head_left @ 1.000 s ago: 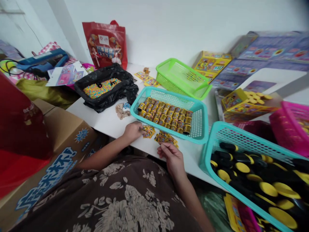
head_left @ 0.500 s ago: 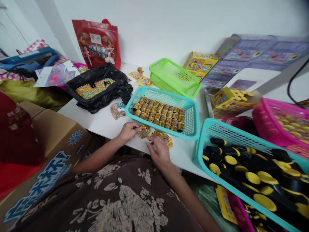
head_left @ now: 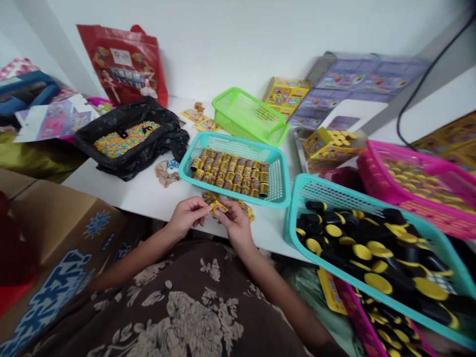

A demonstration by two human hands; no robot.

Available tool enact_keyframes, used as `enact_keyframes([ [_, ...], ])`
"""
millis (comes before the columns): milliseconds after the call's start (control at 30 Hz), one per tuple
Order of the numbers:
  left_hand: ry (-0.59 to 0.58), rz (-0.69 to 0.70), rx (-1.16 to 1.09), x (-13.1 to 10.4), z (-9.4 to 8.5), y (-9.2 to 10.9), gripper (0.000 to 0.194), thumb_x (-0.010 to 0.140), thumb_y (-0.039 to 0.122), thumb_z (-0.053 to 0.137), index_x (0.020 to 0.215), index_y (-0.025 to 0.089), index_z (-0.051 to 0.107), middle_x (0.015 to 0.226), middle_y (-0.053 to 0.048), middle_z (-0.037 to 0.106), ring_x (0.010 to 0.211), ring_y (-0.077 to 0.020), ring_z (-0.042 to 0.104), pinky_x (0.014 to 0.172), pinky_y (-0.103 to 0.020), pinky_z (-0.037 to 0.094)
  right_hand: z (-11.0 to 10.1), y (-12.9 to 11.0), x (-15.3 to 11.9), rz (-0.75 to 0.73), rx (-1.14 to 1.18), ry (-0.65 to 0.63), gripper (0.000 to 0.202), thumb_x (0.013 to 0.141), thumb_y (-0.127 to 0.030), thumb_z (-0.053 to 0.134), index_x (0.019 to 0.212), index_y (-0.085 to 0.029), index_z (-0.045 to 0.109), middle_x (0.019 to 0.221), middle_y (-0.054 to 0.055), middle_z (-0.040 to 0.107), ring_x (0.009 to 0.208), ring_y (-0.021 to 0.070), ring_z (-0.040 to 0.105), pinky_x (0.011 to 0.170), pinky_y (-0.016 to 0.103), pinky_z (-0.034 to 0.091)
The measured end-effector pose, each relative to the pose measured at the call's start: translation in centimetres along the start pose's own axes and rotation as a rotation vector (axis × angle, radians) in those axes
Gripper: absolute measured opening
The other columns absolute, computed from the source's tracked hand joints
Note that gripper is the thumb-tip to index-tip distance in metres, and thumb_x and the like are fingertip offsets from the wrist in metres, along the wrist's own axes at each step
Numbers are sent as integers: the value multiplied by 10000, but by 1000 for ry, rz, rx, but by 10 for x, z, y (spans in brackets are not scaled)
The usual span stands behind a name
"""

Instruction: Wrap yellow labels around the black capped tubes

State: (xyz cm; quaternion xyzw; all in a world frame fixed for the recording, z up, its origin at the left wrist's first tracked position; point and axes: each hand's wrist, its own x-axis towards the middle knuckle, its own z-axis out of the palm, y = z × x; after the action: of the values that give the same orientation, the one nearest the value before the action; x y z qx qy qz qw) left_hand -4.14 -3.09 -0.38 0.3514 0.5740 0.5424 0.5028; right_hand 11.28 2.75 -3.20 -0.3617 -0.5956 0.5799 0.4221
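A small yellow printed label (head_left: 219, 207) is pinched between my two hands above the table's front edge. My left hand (head_left: 189, 216) grips its left side with fingers closed. On its right side my right hand (head_left: 237, 224) also has hold, thumb towards the label. Just beyond my fingers lies a loose pile of similar yellow labels (head_left: 245, 209), partly hidden by my right hand. Behind them stands a turquoise basket (head_left: 279, 186), in which short yellow-brown printed cylinders (head_left: 230, 171) lie in rows.
A black-lined container (head_left: 87, 144) of colourful pellets stands left, near a red bag (head_left: 122, 64). At the back is a green basket (head_left: 245, 111). To the right are a turquoise basket (head_left: 292, 218) of black-and-yellow pieces and a pink basket (head_left: 372, 178). A cardboard box (head_left: 70, 218) sits left.
My right hand has come up from the label pile to meet my left, and both now hold one label. The view has turned a little to the right.
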Motion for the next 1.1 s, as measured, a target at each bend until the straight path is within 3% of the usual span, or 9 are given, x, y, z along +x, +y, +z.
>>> enact_keyframes([
  [200, -171, 107, 142, 3, 15, 3, 322, 708, 420, 757, 890, 170, 666, 759, -7, 641, 659, -119, 562, 562, -224, 410, -20, -10, -10, 161, 119, 44, 349, 680, -507, 757, 676, -209, 577, 481, -60, 531, 440, 98, 443, 472, 237, 362],
  [333, -320, 208, 390, 13, 28, 2, 346, 806, 461, 655, 665, 145, 651, 633, 1, 556, 611, -113, 486, 557, -230, 374, -34, -13, -25, 153, 13, 64, 319, 723, -488, 721, 684, -209, 572, 501, -67, 510, 459, 102, 447, 480, 236, 366],
  [433, -356, 201, 434, 17, 38, 0, 396, 831, 493, 602, 647, 146, 654, 592, -4, 553, 579, -118, 482, 532, -230, 375, -48, -26, -40, 23, -215, 121, 239, 801, -434, 665, 729, -211, 618, 594, -32, 575, 541, 124, 514, 541, 253, 422],
  [567, -364, 141, 424, 18, 42, -2, 414, 813, 523, 605, 671, 140, 668, 624, -28, 603, 562, -119, 497, 485, -218, 371, -99, -63, -52, -235, -668, 205, 131, 871, -321, 609, 842, -213, 677, 770, 27, 650, 673, 152, 596, 650, 284, 480],
  [633, -371, 117, 417, 18, 42, -2, 431, 804, 533, 612, 643, 136, 655, 610, -27, 599, 522, -105, 478, 461, -212, 362, -136, -83, -45, -252, -904, 258, 126, 870, -308, 602, 849, -211, 680, 789, 42, 658, 714, 174, 615, 675, 300, 492],
  [700, -391, 93, 410, 18, 42, -1, 433, 797, 536, 625, 640, 134, 655, 599, -22, 598, 490, -93, 465, 444, -205, 358, -174, -98, -29, -163, -1152, 272, 106, 845, -276, 615, 842, -196, 685, 832, 64, 686, 781, 204, 643, 729, 320, 498],
  [833, -411, 89, 384, 17, 46, 0, 414, 775, 515, 670, 624, 130, 652, 565, -9, 589, 441, -69, 436, 408, -187, 328, -225, -109, 22, 238, -1573, 178, 178, 873, -249, 564, 902, -159, 714, 968, 134, 730, 946, 276, 671, 812, 349, 485],
  [933, -406, 110, 339, 16, 48, 0, 392, 752, 490, 711, 617, 130, 634, 574, -7, 595, 425, -67, 458, 398, -184, 344, -236, -99, 61, 459, -1666, 113, 305, 907, -334, 534, 1042, -126, 712, 1117, 195, 706, 1091, 328, 643, 883, 379, 474],
  [1100, -344, 307, 308, 12, 45, 0, 356, 769, 442, 729, 620, 134, 631, 601, 3, 551, 472, -79, 527, 439, -188, 425, -235, -66, 98, 557, -1635, 125, 419, 878, -333, 577, 1164, -37, 658, 1210, 302, 638, 1130, 400, 621, 906, 472, 477],
])
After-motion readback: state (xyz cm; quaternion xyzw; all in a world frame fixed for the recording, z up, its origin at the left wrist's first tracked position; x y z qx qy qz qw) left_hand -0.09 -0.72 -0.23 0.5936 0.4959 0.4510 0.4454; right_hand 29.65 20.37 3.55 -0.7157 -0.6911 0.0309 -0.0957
